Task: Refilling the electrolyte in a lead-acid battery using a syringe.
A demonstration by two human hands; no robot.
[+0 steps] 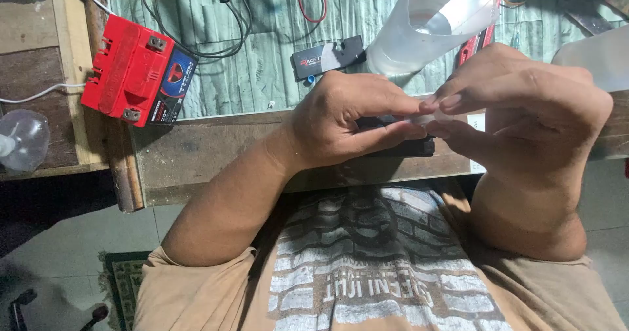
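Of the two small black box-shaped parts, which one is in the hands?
The lower black part, gripped by the left hand; the other black part lies free on the green mat.

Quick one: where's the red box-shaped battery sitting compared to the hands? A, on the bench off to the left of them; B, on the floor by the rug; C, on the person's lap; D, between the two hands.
A: the red battery rests on the bench, well to the left of the left hand and right hand, which meet over a small black part.
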